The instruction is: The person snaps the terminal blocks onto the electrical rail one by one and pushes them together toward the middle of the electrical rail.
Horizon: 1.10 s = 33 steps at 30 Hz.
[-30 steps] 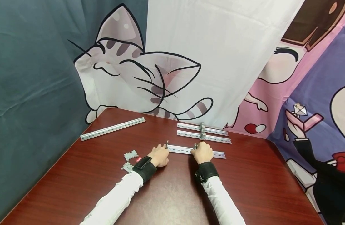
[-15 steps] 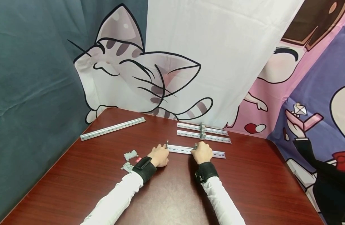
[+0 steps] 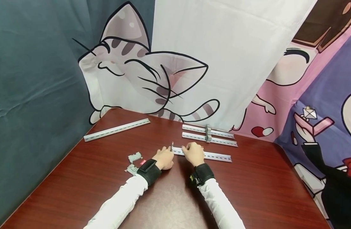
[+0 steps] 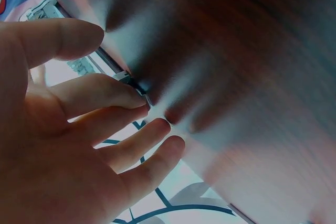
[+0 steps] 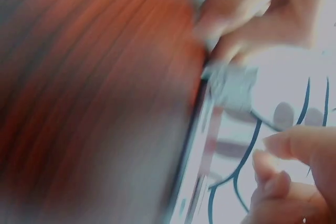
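A slotted metal DIN rail (image 3: 218,156) lies crosswise before me, with a grey terminal block (image 5: 232,86) standing upright at its left end. My left hand (image 3: 164,159) rests on the table there, fingers spread and almost straight, fingertips right at the block and rail end. My right hand (image 3: 194,154) is over the middle of the rail, hiding part of it. In the right wrist view its thumb and fingers (image 5: 273,182) are loosely bent, with nothing visible between them. A small piece (image 3: 202,148) on the rail shows just behind this hand.
Two loose grey terminal blocks (image 3: 134,157) and a small red tag (image 3: 142,162) lie left of my left hand. Behind, two parallel rails (image 3: 192,135) carry a row of grey blocks (image 3: 208,133). Another rail (image 3: 116,130) lies at the back left.
My right hand has moved left along the rail, away from the small piece it was gripping, which stays in place. My left hand stays at the rail's left end. The view shifts slightly.
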Motion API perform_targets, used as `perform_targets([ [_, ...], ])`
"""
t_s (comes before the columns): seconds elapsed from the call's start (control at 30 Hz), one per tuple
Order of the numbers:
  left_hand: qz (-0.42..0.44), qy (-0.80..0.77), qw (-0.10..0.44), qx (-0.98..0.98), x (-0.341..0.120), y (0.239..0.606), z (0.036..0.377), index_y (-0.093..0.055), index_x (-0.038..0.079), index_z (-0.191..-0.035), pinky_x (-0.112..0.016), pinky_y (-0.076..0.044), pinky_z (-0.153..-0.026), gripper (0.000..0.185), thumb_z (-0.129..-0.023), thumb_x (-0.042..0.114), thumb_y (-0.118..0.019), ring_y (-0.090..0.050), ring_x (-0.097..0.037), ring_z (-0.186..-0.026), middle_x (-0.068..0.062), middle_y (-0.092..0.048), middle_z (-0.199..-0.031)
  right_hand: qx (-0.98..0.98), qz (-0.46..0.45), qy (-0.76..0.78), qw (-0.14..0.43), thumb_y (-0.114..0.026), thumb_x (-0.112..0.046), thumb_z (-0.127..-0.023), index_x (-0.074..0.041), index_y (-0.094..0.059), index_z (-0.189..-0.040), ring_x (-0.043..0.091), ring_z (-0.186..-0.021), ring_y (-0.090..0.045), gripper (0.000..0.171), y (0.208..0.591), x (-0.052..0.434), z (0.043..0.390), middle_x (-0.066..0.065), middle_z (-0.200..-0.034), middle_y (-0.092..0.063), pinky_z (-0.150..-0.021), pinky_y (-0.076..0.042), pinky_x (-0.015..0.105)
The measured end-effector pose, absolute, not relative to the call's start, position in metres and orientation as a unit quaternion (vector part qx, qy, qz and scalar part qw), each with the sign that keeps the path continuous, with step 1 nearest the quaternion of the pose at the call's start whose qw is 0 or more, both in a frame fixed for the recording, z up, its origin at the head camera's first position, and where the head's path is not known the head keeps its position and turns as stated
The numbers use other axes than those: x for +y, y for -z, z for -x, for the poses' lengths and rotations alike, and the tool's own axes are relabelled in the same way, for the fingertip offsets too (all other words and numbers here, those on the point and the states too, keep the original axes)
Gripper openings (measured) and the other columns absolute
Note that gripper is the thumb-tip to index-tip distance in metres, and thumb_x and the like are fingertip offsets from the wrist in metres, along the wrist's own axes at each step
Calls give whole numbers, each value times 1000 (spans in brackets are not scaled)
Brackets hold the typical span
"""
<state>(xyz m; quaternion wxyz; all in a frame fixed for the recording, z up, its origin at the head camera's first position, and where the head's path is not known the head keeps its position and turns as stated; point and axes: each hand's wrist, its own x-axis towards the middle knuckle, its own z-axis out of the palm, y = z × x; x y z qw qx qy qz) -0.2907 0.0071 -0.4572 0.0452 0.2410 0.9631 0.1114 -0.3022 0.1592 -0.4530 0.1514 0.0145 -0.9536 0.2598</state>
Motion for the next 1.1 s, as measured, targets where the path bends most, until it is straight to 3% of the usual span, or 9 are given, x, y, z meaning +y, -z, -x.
perform_targets([
  [0.17,-234,-110,39,965,8,459,289,-70,2,-101,-53,-44,-95,22,-84,15,-65,-51,-37,-121,-22,-54,-137,-951,-46,-287,103,-67,-27,-89,-14,-49,-51,13,-46,-39,44,449,133,306,-7,-48,-39,-45,-29,25],
  [0.4,-236,-98,31,966,6,458,286,-72,4,-92,-48,-45,-88,17,-83,16,-65,-54,-30,-107,-13,-67,-113,-967,-35,-232,98,-74,-27,-82,-16,-41,-47,14,-46,-37,49,453,116,314,-7,-46,-32,-41,-25,27],
  [0.63,-239,-104,28,965,2,457,287,-72,5,-88,-49,-45,-89,14,-82,15,-65,-54,-31,-109,-13,-67,-114,-974,-17,-199,105,-78,-29,-76,-17,-46,-47,22,-53,-55,45,453,110,321,0,-52,-55,-46,-41,37],
  [0.8,-237,-101,31,966,1,458,288,-72,5,-88,-49,-45,-89,14,-81,15,-64,-54,-29,-109,-12,-67,-114,-975,-13,-192,108,-79,-28,-76,-17,-44,-46,26,-54,-58,47,452,109,322,1,-50,-53,-48,-45,42],
  [1.1,-233,-109,38,966,0,457,287,-72,6,-84,-47,-44,-89,12,-81,15,-64,-54,-28,-108,-11,-69,-110,-973,4,-205,102,-80,-27,-75,-13,-55,-55,30,-60,-61,34,452,107,322,3,-57,-57,-52,-46,43],
])
